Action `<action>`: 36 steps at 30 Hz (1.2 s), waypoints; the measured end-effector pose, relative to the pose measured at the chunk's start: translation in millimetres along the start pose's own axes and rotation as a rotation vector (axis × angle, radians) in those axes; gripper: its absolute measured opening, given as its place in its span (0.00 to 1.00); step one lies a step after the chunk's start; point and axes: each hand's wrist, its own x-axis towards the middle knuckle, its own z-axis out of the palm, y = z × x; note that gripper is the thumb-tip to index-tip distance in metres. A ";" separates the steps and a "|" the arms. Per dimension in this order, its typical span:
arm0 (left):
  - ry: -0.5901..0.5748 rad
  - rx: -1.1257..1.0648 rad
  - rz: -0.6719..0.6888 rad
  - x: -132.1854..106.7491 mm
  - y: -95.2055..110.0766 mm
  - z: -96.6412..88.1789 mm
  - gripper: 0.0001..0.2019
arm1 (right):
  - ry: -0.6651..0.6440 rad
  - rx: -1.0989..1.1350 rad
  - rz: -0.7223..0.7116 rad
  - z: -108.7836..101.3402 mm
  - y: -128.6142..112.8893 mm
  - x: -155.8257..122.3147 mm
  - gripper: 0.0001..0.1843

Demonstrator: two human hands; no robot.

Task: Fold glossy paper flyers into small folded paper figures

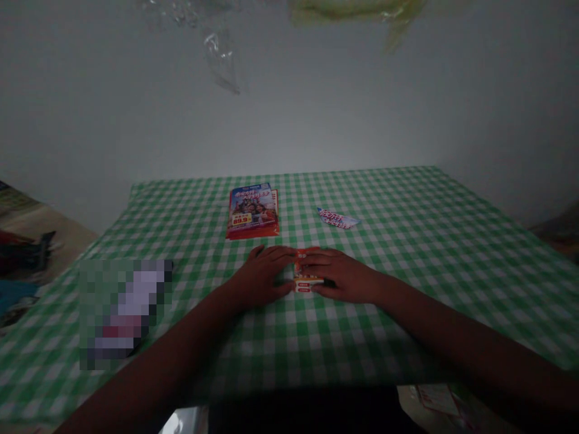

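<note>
A folded red, orange and white printed leaflet (302, 280) lies on the table between my two hands. My left hand (262, 277) is at its left edge, fingers stretched out flat, with thumb and fingertips touching the paper. From the other side my right hand (346, 276) lies across the leaflet, its fingers extended over the upper part and its thumb near the lower right edge. Both hands are open and cover part of the print. Farther back, a folded paper piece (338, 219) in blue, white and pink rests on the cloth.
A stack of colourful flyers (252, 212) lies toward the back left. A pixelated, phone-shaped object (131, 307) is on the left side. Green-and-white checked cloth (452, 253) covers the table, which meets a pale wall (316, 114). Clear plastic (221, 60) hangs above.
</note>
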 end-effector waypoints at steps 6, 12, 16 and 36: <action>0.021 -0.002 -0.012 1.5 2.9 1.9 0.27 | -0.003 0.043 0.007 -1.3 3.4 -1.5 0.22; 0.037 0.012 -0.022 2.1 6.6 4.2 0.30 | -0.004 0.072 0.002 -1.1 4.2 -0.7 0.22; 0.040 0.022 -0.042 2.6 9.4 5.3 0.31 | -0.007 0.072 0.007 -5.5 0.9 0.1 0.23; 0.038 0.080 -0.094 -2.1 -9.1 2.1 0.30 | 0.096 0.019 0.020 -4.3 5.8 -2.8 0.18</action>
